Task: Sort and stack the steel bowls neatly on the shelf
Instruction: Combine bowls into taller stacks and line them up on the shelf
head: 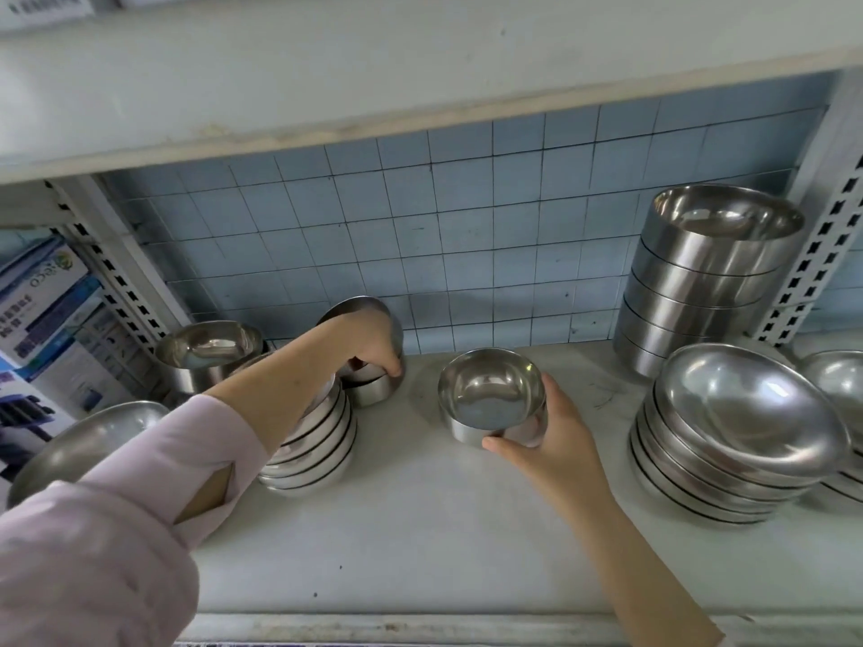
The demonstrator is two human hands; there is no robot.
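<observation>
On the white shelf [420, 544], my right hand [546, 441] grips a small stack of steel bowls [490, 394] at its near side, thumb below and fingers on its right wall. My left hand [373, 352] reaches to the back and holds a tilted steel bowl [359, 310] over two small bowls [373, 389] by the tiled wall. Under my left forearm stands a stack of several shallow bowls [317, 450].
A tall stack of deep bowls [700, 277] stands at the back right, with a stack of wide shallow bowls [728, 436] in front and more bowls [840, 389] at the right edge. A deep bowl [205, 352] and a wide bowl [88, 441] sit left. Boxes [42, 319] lie beyond the upright.
</observation>
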